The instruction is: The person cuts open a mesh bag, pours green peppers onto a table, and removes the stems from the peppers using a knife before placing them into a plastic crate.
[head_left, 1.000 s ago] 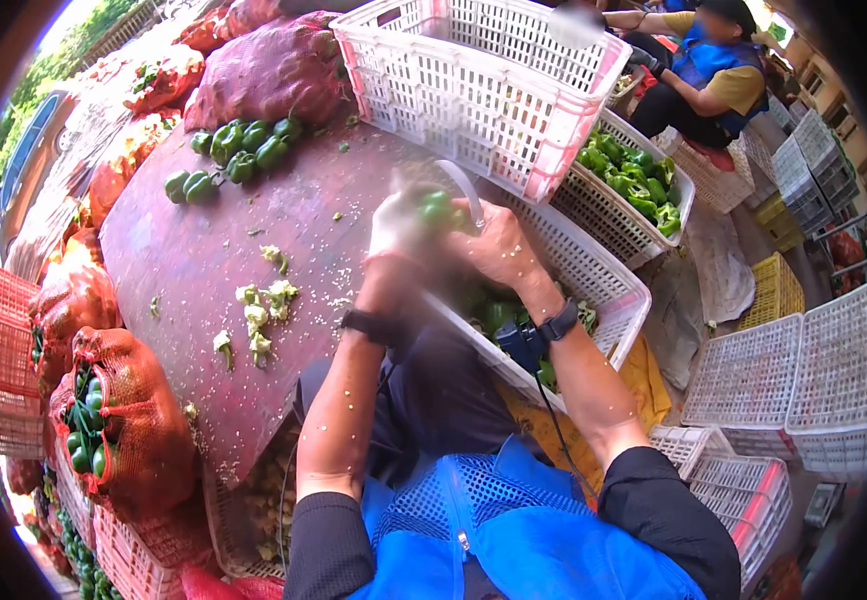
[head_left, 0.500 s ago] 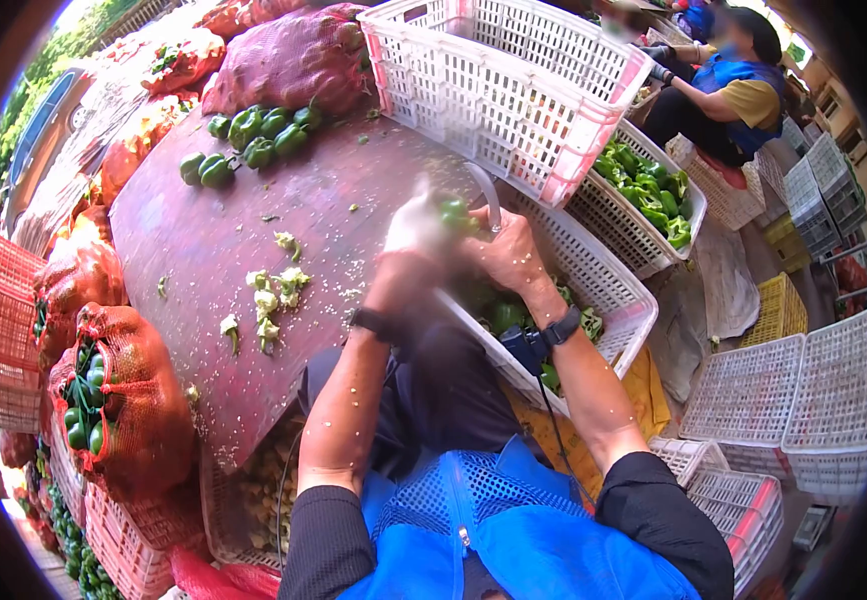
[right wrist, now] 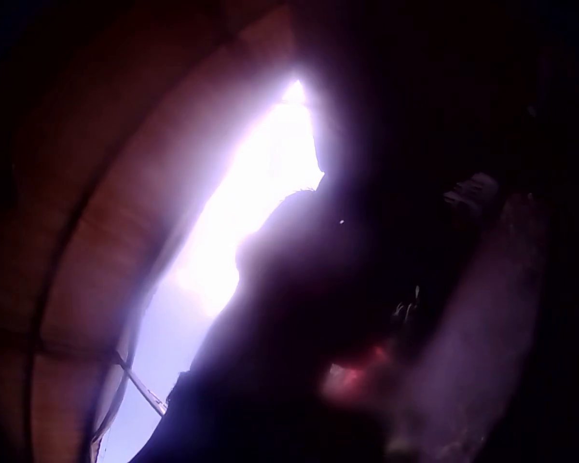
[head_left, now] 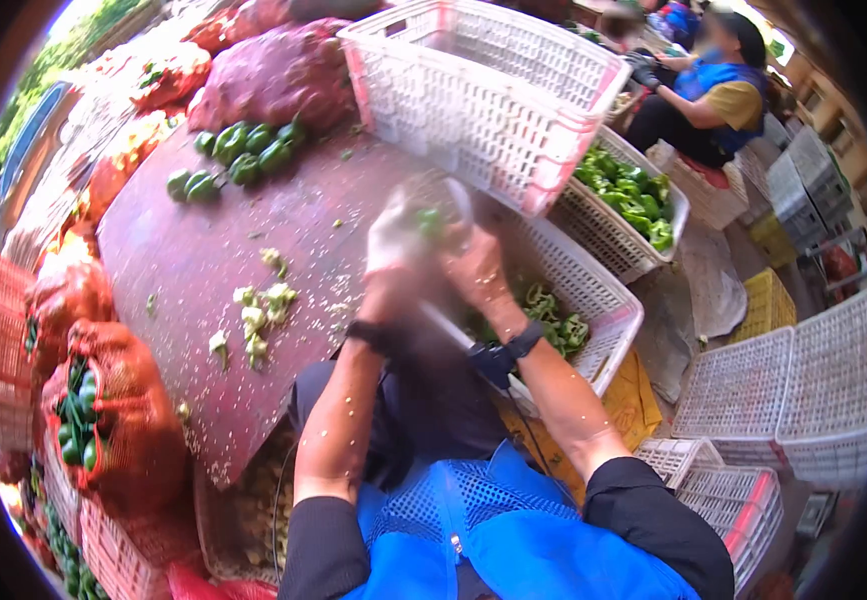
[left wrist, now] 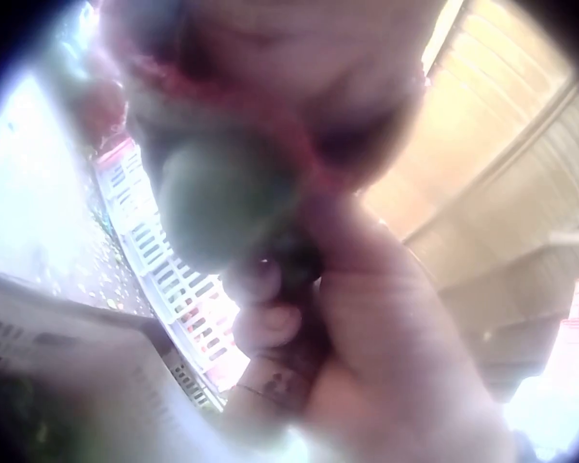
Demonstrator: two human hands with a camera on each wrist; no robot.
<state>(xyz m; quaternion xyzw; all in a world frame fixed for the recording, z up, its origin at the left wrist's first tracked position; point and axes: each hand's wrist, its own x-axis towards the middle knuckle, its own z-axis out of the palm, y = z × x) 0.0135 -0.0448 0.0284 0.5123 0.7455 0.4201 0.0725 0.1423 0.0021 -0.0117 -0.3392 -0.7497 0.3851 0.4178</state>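
Observation:
A green bell pepper (head_left: 431, 222), blurred in the head view, is held in my left hand (head_left: 390, 238), which wears a white glove. My right hand (head_left: 477, 268) is bare and right beside the pepper, its fingers curled. From it rises a pale curved strip (head_left: 461, 200); I cannot tell its kind. In the left wrist view the pepper (left wrist: 217, 203) shows below the gloved hand, and the right thumb (left wrist: 352, 241) reaches up to it. The right wrist view is too dark to show the hand.
Under my hands a white crate (head_left: 608, 345) holds cut peppers (head_left: 550, 322). A taller white crate (head_left: 473, 100) stands behind. Whole peppers (head_left: 245, 150) and pale cores (head_left: 256, 320) lie on the reddish table (head_left: 173, 270). Net sacks (head_left: 128, 420) line the left; another person (head_left: 728, 100) sits back right.
My right hand has moved left and slightly down, closer to my left hand, and more cut peppers show in the crate. The whole view has shifted slightly.

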